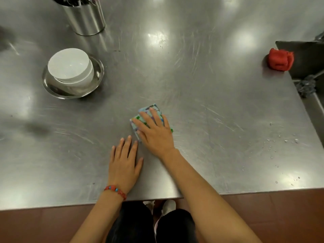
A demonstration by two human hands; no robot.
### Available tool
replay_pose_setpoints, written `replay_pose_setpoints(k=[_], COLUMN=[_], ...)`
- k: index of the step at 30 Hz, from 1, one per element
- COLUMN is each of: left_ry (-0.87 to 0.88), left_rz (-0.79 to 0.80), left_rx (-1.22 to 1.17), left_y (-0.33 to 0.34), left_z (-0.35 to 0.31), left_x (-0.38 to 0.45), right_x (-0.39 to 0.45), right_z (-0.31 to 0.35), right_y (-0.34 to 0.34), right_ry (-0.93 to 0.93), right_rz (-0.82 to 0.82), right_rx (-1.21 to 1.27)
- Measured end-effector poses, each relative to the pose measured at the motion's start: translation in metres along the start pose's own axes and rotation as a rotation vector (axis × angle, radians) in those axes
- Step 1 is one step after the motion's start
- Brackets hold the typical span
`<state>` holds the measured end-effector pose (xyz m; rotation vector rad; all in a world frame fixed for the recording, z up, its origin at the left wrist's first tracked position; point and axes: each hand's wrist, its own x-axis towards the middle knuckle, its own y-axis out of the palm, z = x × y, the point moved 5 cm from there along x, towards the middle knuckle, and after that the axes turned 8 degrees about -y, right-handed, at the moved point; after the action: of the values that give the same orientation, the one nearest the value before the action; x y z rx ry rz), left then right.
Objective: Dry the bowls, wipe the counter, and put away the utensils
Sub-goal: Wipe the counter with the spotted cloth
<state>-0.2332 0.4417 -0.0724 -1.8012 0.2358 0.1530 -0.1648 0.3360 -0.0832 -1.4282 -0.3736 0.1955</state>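
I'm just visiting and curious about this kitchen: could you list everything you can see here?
Counter: one, steel, fills the view.
Utensil holder: one, steel, far left.
White bowls: stacked upside down in a metal dish, left; count unclear.
Red cloth: one, right edge by the sink.
Scourer: one, grey, sink edge.
Water drops: several, right.
Patterned cloth: one, blue-green, centre.
Right hand: flat on the patterned cloth.
Left hand: flat on the counter, red bracelet.

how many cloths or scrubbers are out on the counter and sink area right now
3: a patterned cloth under the right hand mid-counter, a red cloth at the sink's edge, and a grey scourer inside the sink. More may be hidden there.
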Motion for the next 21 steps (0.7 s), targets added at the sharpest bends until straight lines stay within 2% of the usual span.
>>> replay_pose_setpoints(k=[4,7,10,14,19,21], left_ry=[0.006,0.009,0.008,0.075,0.162,0.183], left_rz=[0.017,0.023,0.011,-0.004,-0.024,-0.026], left_rx=[0.016,0.006,-0.027,-0.023,-0.062,-0.075], left_y=[-0.001,-0.001,0.0,0.0,-0.003,-0.002], left_z=[0.0,0.0,-0.001,-0.013,-0.044,-0.057], left_x=[0.002,0.001,0.001,0.007,0.02,0.024], right_x=[0.037,0.029,-0.021,-0.042,-0.044,-0.052], right_z=[-0.032,-0.02,-0.009,-0.035,-0.139,-0.152], right_y=[0.004,0.001,0.0,0.0,-0.019,-0.022], right_ry=[0.184,0.266,0.177,0.101,0.483,0.512], right_rz=[0.081,0.009,-0.082,-0.027,0.023,0.036], right_rx=[0.117,0.07,0.015,0.024,0.106,0.112])
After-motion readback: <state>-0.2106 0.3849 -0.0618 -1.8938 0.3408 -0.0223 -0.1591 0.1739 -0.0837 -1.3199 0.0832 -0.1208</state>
